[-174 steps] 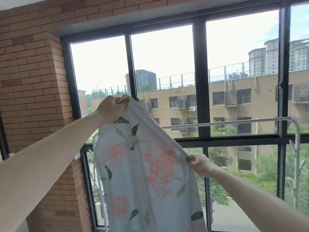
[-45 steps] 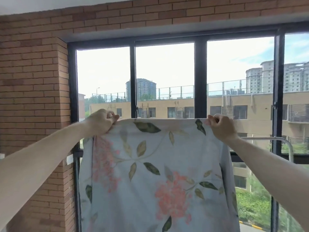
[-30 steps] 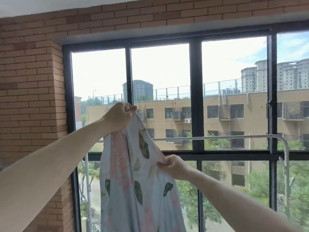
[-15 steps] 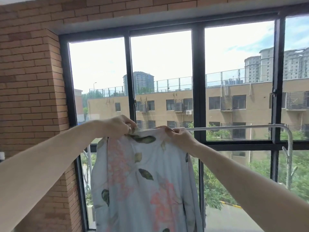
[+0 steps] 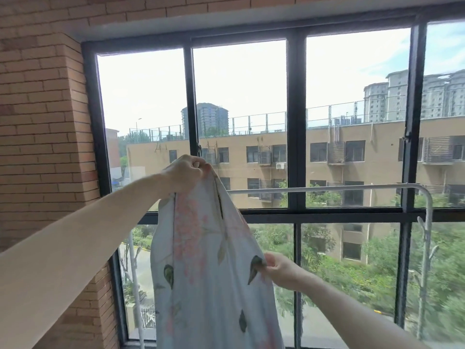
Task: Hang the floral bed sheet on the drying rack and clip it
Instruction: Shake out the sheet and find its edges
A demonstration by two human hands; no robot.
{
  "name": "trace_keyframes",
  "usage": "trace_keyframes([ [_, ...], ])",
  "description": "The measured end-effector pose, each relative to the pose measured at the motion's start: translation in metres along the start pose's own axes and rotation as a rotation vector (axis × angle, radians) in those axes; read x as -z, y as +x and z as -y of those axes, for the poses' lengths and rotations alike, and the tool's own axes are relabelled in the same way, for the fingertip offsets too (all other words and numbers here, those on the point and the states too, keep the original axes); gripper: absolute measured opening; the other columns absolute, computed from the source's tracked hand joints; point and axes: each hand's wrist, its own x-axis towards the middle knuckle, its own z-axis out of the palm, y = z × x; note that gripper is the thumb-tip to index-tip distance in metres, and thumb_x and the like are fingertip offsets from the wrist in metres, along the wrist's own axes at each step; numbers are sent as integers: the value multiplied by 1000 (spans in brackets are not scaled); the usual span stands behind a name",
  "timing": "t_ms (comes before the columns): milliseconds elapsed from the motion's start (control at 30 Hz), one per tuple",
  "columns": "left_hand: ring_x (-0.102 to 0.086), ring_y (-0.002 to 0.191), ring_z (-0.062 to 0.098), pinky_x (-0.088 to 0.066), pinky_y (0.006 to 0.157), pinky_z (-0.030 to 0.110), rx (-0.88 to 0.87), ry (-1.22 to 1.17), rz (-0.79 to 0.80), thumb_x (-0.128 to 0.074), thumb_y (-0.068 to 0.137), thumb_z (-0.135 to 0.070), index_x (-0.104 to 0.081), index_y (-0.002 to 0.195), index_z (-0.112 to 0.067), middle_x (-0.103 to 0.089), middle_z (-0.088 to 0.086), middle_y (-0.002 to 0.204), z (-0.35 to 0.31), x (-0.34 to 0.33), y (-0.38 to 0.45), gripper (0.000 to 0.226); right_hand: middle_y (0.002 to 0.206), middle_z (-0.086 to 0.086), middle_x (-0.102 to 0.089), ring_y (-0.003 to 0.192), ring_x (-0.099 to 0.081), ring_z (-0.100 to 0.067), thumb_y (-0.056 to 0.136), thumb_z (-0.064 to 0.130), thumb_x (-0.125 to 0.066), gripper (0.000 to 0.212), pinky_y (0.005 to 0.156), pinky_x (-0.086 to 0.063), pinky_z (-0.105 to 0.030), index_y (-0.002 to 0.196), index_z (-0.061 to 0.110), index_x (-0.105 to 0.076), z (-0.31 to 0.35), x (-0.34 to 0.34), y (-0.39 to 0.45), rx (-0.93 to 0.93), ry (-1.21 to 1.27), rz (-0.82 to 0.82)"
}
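Pale floral cloth is bunched in the left hand, whose fingers curl tight round the top of the floral bed sheet, held up above the rail. Lower down, the right hand pinches the sheet's right edge between thumb and fingers. The sheet hangs between them in front of the white drying rack, not yet over its top bar. Behind stand the black-framed window and a brick wall.

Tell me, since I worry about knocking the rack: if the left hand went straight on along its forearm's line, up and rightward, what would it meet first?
Probably the window glass. The left hand grips the floral bed sheet slightly above the drying rack rail, so it likely passes over; depth is unclear.
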Motion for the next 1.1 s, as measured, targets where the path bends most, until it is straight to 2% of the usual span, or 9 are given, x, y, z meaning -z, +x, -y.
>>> trace_keyframes([
  [167,-44,51,15,-33,41,19,-40,33,-123,-41,97,0,-73,102,-22,-56,-1,68,-8,4,6,39,91,4,-76,89,-72,-17,90,34,-49,25,83,-57,-39,91,22,-71,-76,-64,-5,-162,51,11],
  [267,-55,66,20,-43,45,21,-41,28,-149,-37,90,8,-75,99,-18,-69,2,93,-6,13,5,48,95,-1,-77,90,-73,-24,100,25,-47,25,85,-58,-45,99,21,-72,-69,-40,6,-236,132,-218],
  [367,-62,100,28,-54,75,36,6,136,-124,-41,90,8,-74,94,-22,-69,4,110,17,34,0,45,96,-11,-73,81,-65,-23,97,6,-42,27,70,-54,-36,102,12,-68,7,48,7,-178,348,-502],
  [500,-58,64,17,-45,60,29,70,131,-86,-43,101,-8,-65,78,-15,-67,19,80,43,45,-10,32,75,-6,-56,68,-47,-18,95,5,-42,26,58,-35,-27,81,15,-61,132,146,9,242,408,-886],
  [600,-64,76,15,-51,69,31,120,-41,-40,-55,93,-58,-67,90,-23,-68,0,88,41,47,-14,37,62,4,-52,52,-43,-13,103,14,-48,37,44,-34,-19,67,18,-55,175,161,15,351,-1,-694],
  [667,-67,91,17,-53,85,35,107,1,17,-61,57,-95,-74,103,-30,-72,-7,97,39,56,-19,81,57,3,-45,49,-40,-13,105,22,-49,42,43,-33,-19,63,17,-46,177,172,19,352,-39,-811],
  [867,-31,38,12,-34,39,21,33,117,134,-77,80,-58,-67,68,-21,-35,-1,51,47,71,-26,40,53,1,-38,48,-34,-16,105,30,-53,48,40,-27,-16,61,11,-44,141,178,12,318,-144,-853],
  [967,-35,32,11,-33,36,20,34,40,-70,-66,97,-48,-76,98,-2,-40,-3,44,57,67,-16,48,55,-1,-38,50,-33,-17,105,33,-54,48,41,-24,-20,65,7,-47,133,183,10,302,-123,-853],
  [1100,-47,47,19,-41,51,29,68,10,-46,-61,99,-51,-79,93,-15,-64,14,69,52,62,-9,41,57,-2,-36,49,-32,-15,103,39,-56,52,43,-25,-21,65,7,-44,116,152,14,287,-202,-601],
])
